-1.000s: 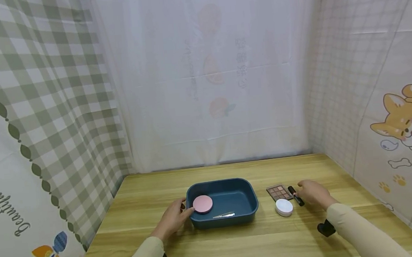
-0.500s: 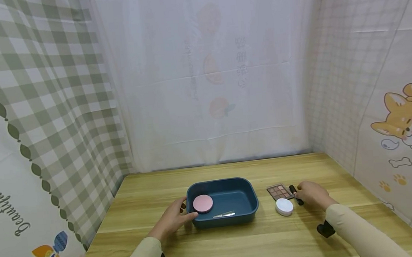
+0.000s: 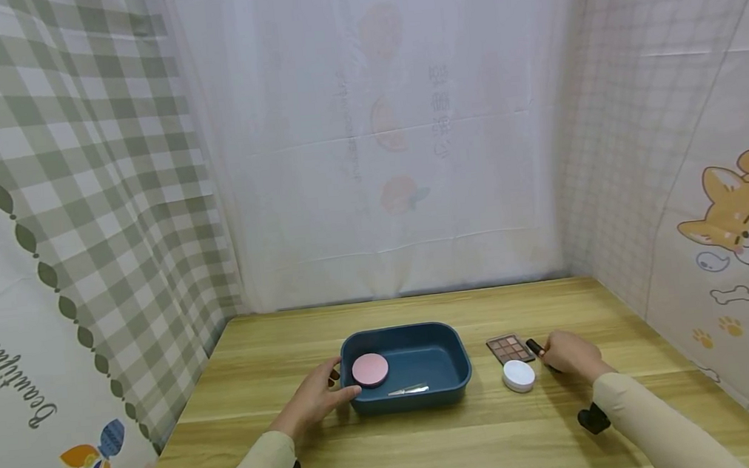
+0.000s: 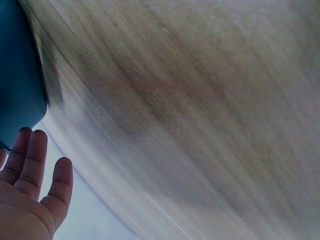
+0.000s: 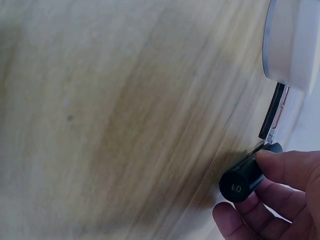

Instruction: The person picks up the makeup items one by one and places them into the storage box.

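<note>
My right hand (image 3: 571,355) pinches a dark lipstick (image 5: 245,175) between thumb and fingers, low over the table. The lipstick's round end carries the mark 01; most of its length is covered by the hand in the head view. At the left end of a dark blue bin (image 3: 423,403) is my left hand (image 3: 318,397), thumb along the near rim and fingers beside the outer wall. Straight, spread fingers (image 4: 35,160) show close to the bin's wall in the left wrist view. Inside the bin lie a round pink case (image 3: 369,370) and a slim pale tweezer-like piece (image 3: 408,390).
An eyeshadow palette (image 3: 510,349) lies flat just left of the right hand. Nearer the front stands a round white jar (image 3: 518,375). The wooden table (image 3: 434,452) ends at a white curtain (image 3: 374,152), with hanging cloths on both sides.
The right fingers have closed around the lipstick, which lay more exposed on the table before, and now cover most of it. The left hand stays by the bin.
</note>
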Action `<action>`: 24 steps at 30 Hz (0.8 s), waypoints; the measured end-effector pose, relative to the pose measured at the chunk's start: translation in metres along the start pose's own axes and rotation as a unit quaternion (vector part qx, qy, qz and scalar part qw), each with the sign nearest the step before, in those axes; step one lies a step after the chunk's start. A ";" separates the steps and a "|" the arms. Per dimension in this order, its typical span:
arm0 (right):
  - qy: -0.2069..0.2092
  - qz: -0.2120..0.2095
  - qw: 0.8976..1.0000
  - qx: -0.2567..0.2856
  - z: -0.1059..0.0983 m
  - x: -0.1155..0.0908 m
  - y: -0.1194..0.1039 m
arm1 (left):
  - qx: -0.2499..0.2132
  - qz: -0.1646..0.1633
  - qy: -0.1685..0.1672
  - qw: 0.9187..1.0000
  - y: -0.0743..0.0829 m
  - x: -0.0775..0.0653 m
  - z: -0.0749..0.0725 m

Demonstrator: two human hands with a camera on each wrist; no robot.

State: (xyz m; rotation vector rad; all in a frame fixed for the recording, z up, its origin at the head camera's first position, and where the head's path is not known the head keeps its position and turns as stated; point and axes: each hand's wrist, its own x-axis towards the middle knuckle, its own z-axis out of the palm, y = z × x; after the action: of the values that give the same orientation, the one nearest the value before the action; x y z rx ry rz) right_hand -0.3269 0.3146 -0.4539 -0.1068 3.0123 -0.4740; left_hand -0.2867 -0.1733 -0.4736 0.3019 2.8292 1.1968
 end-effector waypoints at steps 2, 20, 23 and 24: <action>-0.002 0.005 1.000 -0.001 -0.001 -0.001 0.001 | 0.000 0.000 0.000 1.000 0.000 0.000 0.000; 0.031 -0.018 0.999 0.009 -0.013 0.008 -0.005 | -0.001 0.010 -0.002 1.000 0.000 -0.001 0.000; 0.033 -0.032 0.999 0.007 -0.018 0.009 -0.014 | 0.000 0.008 -0.001 1.000 0.000 -0.001 0.000; 0.033 -0.036 0.999 0.007 -0.019 0.010 -0.018 | 0.000 0.007 -0.001 1.000 0.000 -0.001 0.001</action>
State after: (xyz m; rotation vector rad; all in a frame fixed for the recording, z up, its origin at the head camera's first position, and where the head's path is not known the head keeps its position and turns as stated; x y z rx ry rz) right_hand -0.3377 0.3030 -0.4309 -0.2040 3.0780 -0.5141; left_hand -0.2851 -0.1728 -0.4739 0.3227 2.8301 1.1995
